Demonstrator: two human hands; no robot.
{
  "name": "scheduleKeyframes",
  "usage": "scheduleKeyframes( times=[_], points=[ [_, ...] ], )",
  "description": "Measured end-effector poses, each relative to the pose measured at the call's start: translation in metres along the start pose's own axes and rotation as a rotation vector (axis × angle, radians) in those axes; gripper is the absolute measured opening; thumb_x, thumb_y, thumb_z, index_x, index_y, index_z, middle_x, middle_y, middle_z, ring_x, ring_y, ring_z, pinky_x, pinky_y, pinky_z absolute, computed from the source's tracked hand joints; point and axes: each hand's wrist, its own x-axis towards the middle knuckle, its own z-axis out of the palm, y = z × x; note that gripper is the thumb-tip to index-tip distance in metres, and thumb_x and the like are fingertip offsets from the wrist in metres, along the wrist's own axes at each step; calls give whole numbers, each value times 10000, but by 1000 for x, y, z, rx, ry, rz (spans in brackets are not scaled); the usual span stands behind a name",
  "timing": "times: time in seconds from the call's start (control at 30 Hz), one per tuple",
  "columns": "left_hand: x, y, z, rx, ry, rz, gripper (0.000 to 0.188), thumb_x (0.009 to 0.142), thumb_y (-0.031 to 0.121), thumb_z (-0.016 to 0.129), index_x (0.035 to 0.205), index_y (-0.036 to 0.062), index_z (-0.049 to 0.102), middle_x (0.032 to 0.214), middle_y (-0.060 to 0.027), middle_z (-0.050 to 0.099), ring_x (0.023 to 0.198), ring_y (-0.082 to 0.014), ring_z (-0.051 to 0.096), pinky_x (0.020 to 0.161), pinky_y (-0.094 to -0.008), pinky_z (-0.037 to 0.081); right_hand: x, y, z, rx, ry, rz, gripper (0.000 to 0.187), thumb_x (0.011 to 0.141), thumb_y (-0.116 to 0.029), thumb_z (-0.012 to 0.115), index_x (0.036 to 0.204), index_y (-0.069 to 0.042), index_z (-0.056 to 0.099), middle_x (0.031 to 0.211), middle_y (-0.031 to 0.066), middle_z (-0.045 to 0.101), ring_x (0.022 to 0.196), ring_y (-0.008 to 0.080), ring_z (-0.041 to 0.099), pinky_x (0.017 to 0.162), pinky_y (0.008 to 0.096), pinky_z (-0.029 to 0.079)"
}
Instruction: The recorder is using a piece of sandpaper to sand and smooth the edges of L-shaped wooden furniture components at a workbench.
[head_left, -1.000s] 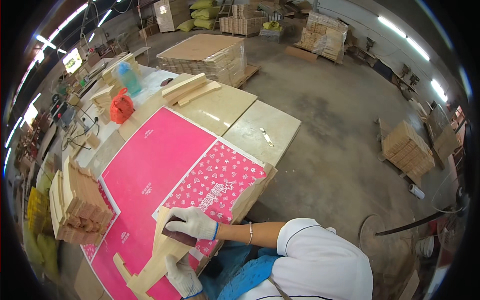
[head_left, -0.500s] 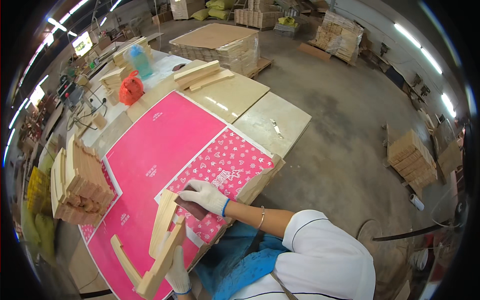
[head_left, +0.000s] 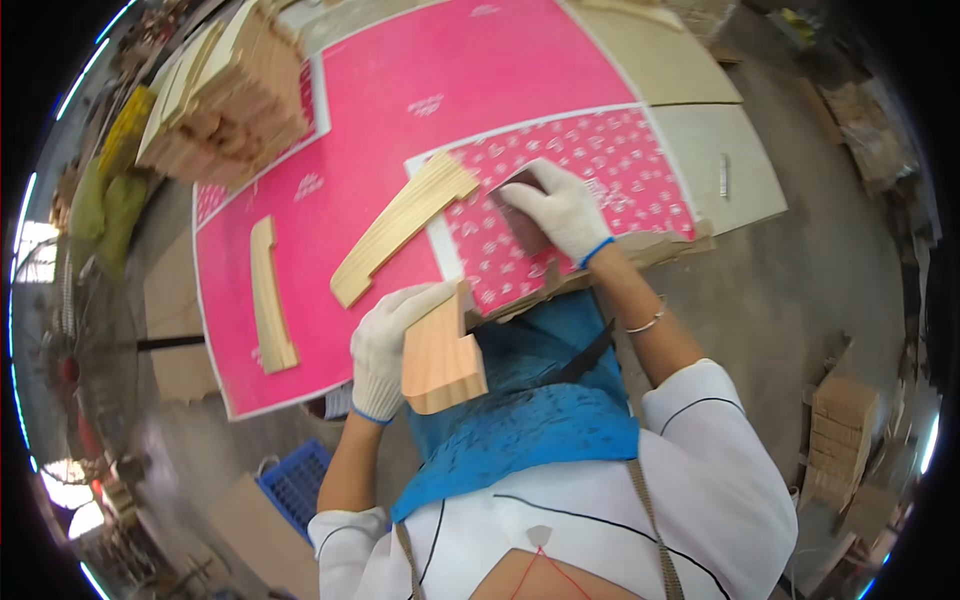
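Note:
My left hand [head_left: 382, 345], in a white knit glove, is closed around a notched, pale wooden piece [head_left: 440, 362], whose thick end faces my blue apron. My right hand [head_left: 568, 212], gloved too, pinches a dark brown sheet that looks like sandpaper [head_left: 522, 225] over the patterned part of the pink table cover [head_left: 380, 120]. The sheet and the held piece are apart. Between and beyond my hands a broad wooden piece [head_left: 402, 225] with a notched end lies flat on the cover. A slimmer curved wooden piece [head_left: 268, 300] lies farther left.
A tall stack of wooden pieces [head_left: 225, 110] stands at the table's far left. Bare cream board [head_left: 710, 165] with a small metal object [head_left: 724, 175] extends to the right. A blue plastic crate [head_left: 297, 490] sits below the table's left side. Stacked wood [head_left: 840, 430] stands on the floor at right.
The view has tilted down toward my body. My left hand has turned the wooden piece, so its thick end now faces me. The sandpaper remains in my right hand.

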Motion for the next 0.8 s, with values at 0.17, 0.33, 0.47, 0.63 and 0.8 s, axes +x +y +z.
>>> scheduleKeyframes(
  times=[0.17,0.33,0.47,0.63,0.8],
  points=[
    [-2,8,-2,161,31,19,423,742,174,732,1161,132,700,1086,-91,702,998,-282,672,825,-368,546,-17,-16,36,177,-48,69,281,879,-284,658,1005,-32,674,907,157,710,837,231,704,743,334,532],
    [-36,-16,1,37,-23,-141,431,740,168,723,1170,136,696,1110,-95,696,1006,-287,666,835,-369,542,-22,-27,61,54,-137,18,237,882,-288,662,990,-77,671,829,165,684,769,294,697,678,366,538],
    [-16,1,-1,176,25,56,437,768,165,715,1198,108,668,1132,-113,682,1021,-303,657,856,-368,533,-45,-27,70,-198,-40,-144,175,894,-284,656,871,-111,641,758,125,669,706,320,673,603,417,519],
    [-7,-1,-2,238,-86,-22,460,849,146,714,1278,47,580,1206,-149,645,1072,-324,636,924,-385,513,-86,-22,48,-152,36,-297,135,878,-221,672,845,-122,587,696,78,622,593,282,643,545,398,516],
    [-51,-54,3,240,-50,-97,367,804,108,735,1150,19,654,1077,-147,683,987,-337,659,856,-389,528,-45,-28,53,-37,74,-201,142,893,-251,645,871,-119,600,720,111,642,635,301,663,545,402,517]
  ],
)
